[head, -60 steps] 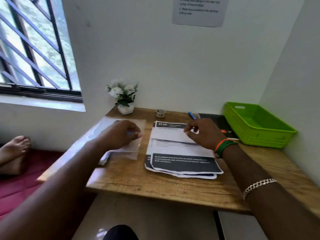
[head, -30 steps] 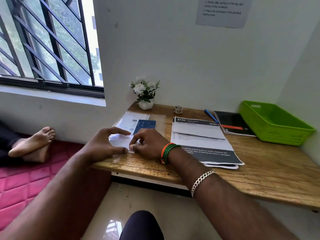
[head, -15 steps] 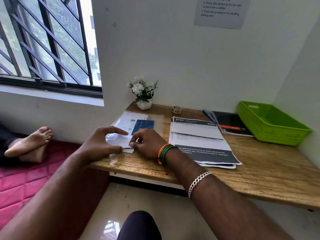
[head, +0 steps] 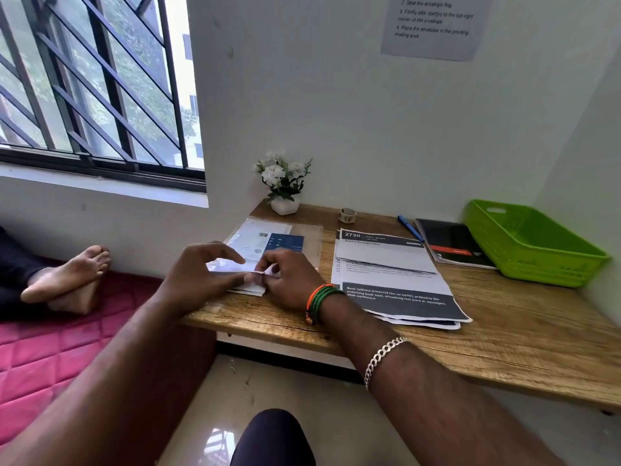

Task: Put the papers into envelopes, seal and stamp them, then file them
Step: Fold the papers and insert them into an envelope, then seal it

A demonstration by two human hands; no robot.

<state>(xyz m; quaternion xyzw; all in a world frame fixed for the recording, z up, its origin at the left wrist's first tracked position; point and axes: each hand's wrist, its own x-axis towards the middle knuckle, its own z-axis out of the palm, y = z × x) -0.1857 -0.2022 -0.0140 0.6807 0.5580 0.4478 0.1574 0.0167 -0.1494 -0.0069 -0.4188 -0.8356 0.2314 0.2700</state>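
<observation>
A dark-clad knee (head: 274,438) sits lowest in view, over pale floor tiles. Both forearms reach up from there to the near left corner of the wooden desk (head: 504,351); the right one wears a silver chain and orange and green bangles (head: 321,302).

The left hand (head: 201,275) and right hand (head: 289,279) meet over a white envelope (head: 228,266), which lies on the desk at the near end of a clear plastic sleeve (head: 309,238). The left thumb and curled index finger pinch the envelope's edge; the right fingertips, curled, pinch the same edge just beside them. Whether the flap is lifted or flat cannot be made out behind the fingers.

Inside the sleeve, beyond the hands, lie more envelopes (head: 265,240), one white with a barcode, one with a blue panel. Right of the hands, apart from them, the papers (head: 393,274) lie in a loose pile, dark bands printed across them.

To the left, off the desk, a person's bare feet (head: 67,280) rest on a pink quilted mat (head: 40,358).

Farther back along the wall stand a small pot of white flowers (head: 284,183), a little tape roll (head: 347,215), a blue pen (head: 410,228), a black notebook (head: 453,242) and, at the far right, a green tray (head: 537,264). A barred window (head: 94,82) fills the upper left, and a printed notice (head: 433,25) hangs on the wall.
</observation>
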